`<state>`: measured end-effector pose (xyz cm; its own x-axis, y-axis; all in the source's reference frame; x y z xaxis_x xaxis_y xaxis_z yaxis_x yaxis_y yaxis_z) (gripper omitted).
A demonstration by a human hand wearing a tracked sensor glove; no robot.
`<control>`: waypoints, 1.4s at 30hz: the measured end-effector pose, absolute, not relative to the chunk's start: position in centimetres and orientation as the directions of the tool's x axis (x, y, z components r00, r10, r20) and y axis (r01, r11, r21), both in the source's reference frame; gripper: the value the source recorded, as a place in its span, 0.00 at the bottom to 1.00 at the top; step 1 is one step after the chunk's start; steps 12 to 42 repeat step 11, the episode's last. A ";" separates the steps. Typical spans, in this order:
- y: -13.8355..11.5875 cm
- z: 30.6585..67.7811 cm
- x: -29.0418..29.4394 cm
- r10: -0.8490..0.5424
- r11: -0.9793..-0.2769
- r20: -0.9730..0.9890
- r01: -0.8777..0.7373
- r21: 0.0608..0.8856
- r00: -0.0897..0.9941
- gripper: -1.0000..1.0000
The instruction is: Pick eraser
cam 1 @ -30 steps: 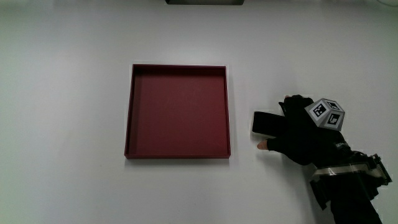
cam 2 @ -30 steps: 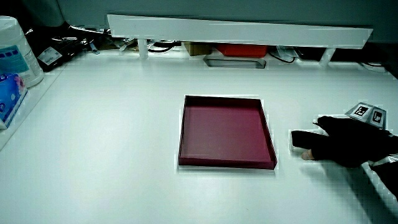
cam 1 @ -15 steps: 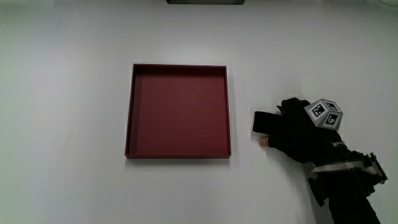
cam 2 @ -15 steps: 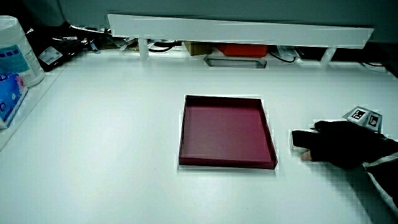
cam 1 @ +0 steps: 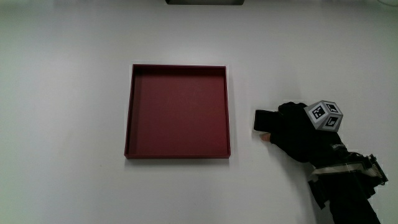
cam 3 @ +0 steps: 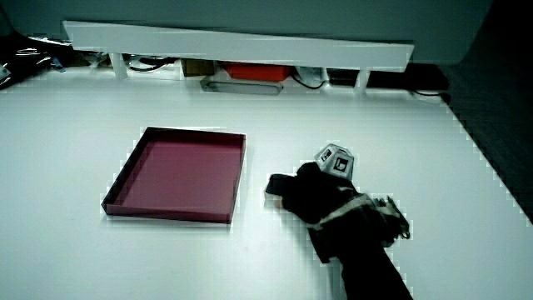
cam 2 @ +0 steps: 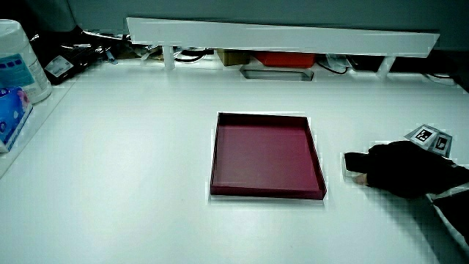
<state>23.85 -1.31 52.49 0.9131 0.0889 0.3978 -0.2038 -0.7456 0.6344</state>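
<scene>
A black eraser (cam 1: 263, 118) lies flat on the white table beside the dark red square tray (cam 1: 128, 112). The gloved hand (cam 1: 278, 128) rests on top of it, fingers curled over its upper face and the thumb tip pressed against the edge nearer to the person. Only the eraser's end nearest the tray shows. Both side views show the same: the eraser (cam 2: 354, 158) (cam 3: 275, 185) pokes out from under the hand (cam 2: 388, 170) (cam 3: 306, 195) next to the tray (cam 2: 215, 154) (cam 3: 166, 215). The tray holds nothing.
A low white partition (cam 2: 278, 35) runs along the table's edge farthest from the person, with a red box (cam 2: 286, 58) and cables under it. A white tub (cam 2: 18, 59) and a blue packet (cam 2: 9, 110) stand at the table's edge.
The hand has slid further over the eraser, covering more of it. The thumb has drawn in against the eraser's edge. The eraser and tray have stayed put.
</scene>
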 end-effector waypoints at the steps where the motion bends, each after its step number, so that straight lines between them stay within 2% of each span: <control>1: -1.3 52.5 23.9 0.094 -0.752 0.400 -0.198 0.629 0.911 1.00; 7: -1.9 49.6 21.4 0.019 -0.785 0.471 -0.279 0.554 0.882 1.00; 9: -2.1 50.1 20.6 0.043 -0.749 0.575 -0.354 0.560 0.817 1.00; 11: -2.2 48.8 19.2 0.054 -0.743 0.589 -0.362 0.564 0.807 1.00; 42: -2.2 48.8 19.2 0.054 -0.743 0.589 -0.362 0.564 0.807 1.00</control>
